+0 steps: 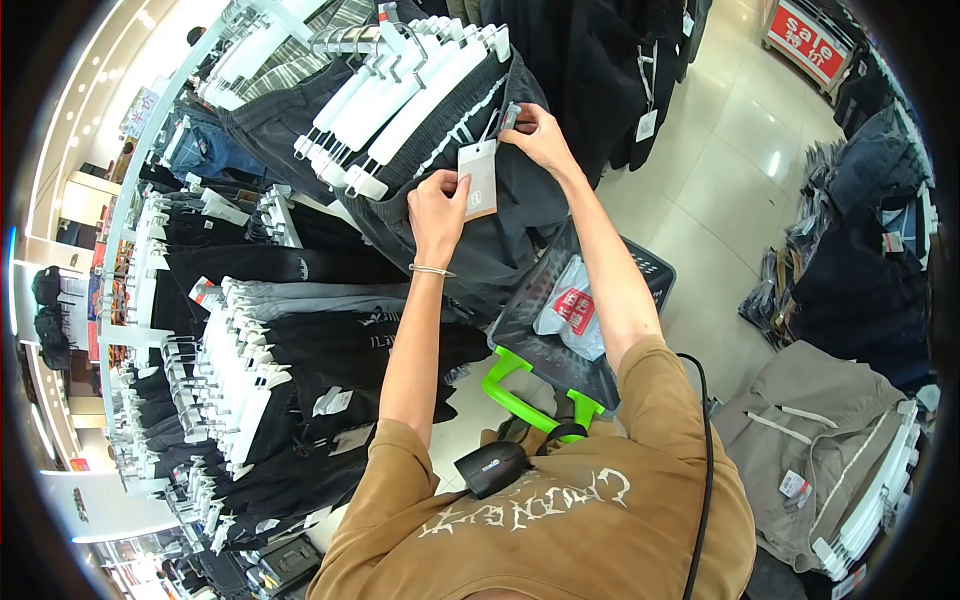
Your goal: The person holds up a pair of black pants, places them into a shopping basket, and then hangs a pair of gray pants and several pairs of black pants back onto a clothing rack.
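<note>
Dark trousers point(480, 250) hang from white clip hangers point(400, 100) on a rack at the upper middle. My left hand point(438, 212) is closed on the lower left part of a pale paper tag point(480, 180), which lies against the trousers. To its upper right, my right hand point(538, 138) pinches a small grey clip-like piece point(511, 115) at the waistband, near the top of the tag. The tag hangs between both hands.
Below the trousers stands a dark basket point(640, 270) with green handles, holding a plastic bag with a red label point(575, 310). More hanging clothes point(330, 350) fill the left. Grey trousers point(810, 440) and folded jeans are at right, beyond the tiled floor point(700, 150).
</note>
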Motion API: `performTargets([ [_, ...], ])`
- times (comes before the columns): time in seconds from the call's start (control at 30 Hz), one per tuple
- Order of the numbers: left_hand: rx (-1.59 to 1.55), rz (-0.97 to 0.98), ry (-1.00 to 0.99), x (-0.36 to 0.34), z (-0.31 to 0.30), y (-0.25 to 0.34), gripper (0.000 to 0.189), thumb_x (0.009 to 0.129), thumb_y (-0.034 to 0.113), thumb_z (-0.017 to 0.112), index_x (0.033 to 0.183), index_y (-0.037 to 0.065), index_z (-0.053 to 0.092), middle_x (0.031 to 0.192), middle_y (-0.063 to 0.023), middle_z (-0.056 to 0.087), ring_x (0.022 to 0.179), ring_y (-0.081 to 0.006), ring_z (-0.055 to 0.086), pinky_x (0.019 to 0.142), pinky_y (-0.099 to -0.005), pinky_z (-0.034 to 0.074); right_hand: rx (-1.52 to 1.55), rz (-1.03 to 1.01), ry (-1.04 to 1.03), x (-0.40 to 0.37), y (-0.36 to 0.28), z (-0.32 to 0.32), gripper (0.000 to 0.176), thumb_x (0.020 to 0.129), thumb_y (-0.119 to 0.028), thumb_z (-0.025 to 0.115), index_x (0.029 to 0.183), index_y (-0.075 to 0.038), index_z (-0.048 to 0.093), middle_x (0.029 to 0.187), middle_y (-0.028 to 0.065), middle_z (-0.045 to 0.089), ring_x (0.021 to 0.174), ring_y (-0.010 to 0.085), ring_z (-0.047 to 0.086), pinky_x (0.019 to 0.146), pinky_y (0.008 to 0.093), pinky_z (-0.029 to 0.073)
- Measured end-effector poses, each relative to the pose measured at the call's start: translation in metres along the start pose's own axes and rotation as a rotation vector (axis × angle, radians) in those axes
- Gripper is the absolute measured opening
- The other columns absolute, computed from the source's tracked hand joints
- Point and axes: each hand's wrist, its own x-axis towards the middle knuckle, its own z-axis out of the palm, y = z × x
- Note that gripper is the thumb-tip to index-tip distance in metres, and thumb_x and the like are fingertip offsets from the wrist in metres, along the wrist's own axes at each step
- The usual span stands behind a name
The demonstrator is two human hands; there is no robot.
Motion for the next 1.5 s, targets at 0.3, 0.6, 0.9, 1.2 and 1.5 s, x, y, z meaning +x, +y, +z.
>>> performTargets([
  [0.3, -0.025, -0.032, -0.051, -0.004, 0.008, -0.005, 0.023, 0.082, 0.018, 0.067, 0.086, -0.005, 0.068, 0.077, -0.0183, 0.069, 0.071, -0.0301, 0.068, 0.067, -0.0360, 0.052, -0.041, 0.086, -0.099, 0.000, -0.022, -0.006, 0.059, 0.063, -0.015, 0.077, 0.114, 0.006, 0.057, 0.106, 0.0190, 0.065, 0.102, 0.0260, 0.063, 0.088, 0.0358, 0.049],
  [0.6, -0.054, -0.039, -0.041, -0.008, 0.017, -0.001, 0.020, 0.082, 0.013, 0.066, 0.085, -0.006, 0.068, 0.077, -0.0194, 0.068, 0.070, -0.0303, 0.068, 0.066, -0.0365, 0.053, -0.404, -0.019, 0.064, -0.005, -0.024, -0.004, 0.058, 0.065, -0.012, 0.075, 0.118, -0.005, 0.052, 0.116, 0.0144, 0.057, 0.110, 0.0341, 0.054, 0.092, 0.0426, 0.045],
  [0.9, -0.380, -0.329, -0.156, -0.022, 0.059, -0.004, 0.025, 0.087, 0.009, 0.063, 0.095, -0.015, 0.063, 0.080, -0.0208, 0.069, 0.051, -0.0190, 0.066, 0.046, -0.0276, 0.052, -0.212, -0.028, 0.192, -0.063, -0.014, -0.022, 0.065, 0.064, -0.012, 0.072, 0.123, -0.002, 0.047, 0.111, 0.0194, 0.056, 0.099, 0.0309, 0.059, 0.086, 0.0378, 0.049],
  [1.2, -0.302, -0.282, -0.136, -0.023, 0.062, -0.004, 0.027, 0.080, 0.024, 0.065, 0.081, -0.002, 0.069, 0.066, -0.0183, 0.065, 0.061, -0.0246, 0.069, 0.058, -0.0363, 0.052, -0.206, 0.016, 0.069, -0.100, -0.014, -0.030, 0.060, 0.066, -0.008, 0.065, 0.124, -0.003, 0.049, 0.114, 0.0169, 0.060, 0.099, 0.0271, 0.062, 0.086, 0.0375, 0.050],
  [1.5, -0.321, -0.163, -0.228, -0.149, -0.031, -0.008, 0.067, 0.073, 0.028, 0.073, 0.127, -0.002, 0.049, 0.119, -0.0247, 0.059, 0.107, -0.0368, 0.060, 0.091, -0.0406, 0.048, 0.086, -0.016, -0.075, -0.193, -0.085, -0.001, 0.067, 0.076, 0.002, 0.061, 0.138, -0.003, 0.034, 0.134, 0.0167, 0.048, 0.125, 0.0301, 0.046, 0.104, 0.0486, 0.032],
])
